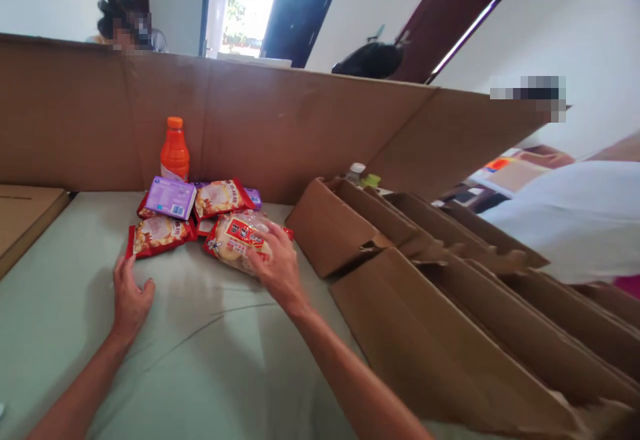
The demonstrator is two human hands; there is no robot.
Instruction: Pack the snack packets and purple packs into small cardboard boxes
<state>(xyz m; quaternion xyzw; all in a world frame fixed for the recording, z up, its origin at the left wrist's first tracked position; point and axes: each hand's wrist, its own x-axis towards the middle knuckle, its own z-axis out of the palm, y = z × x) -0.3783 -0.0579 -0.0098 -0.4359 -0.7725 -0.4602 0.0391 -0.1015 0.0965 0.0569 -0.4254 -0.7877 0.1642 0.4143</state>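
Note:
My right hand lies over a plump, clear-and-red snack bag, thumb on its near face and fingers across its right end. The bag rests on the pale green table surface. To the left, my left hand has its fingers and thumb apart, fingertips close beside the lower left corner of a red snack packet. Whether they touch it I cannot tell. A purple box leans on top of the packets. Another red packet lies behind the bag, partly covering a second purple item.
Behind the pile an orange bottle stands upright against a tall cardboard wall. Cardboard compartments fill the right side; bottle tops show beyond them. A flat cardboard box sits at left. Other people are beyond the wall.

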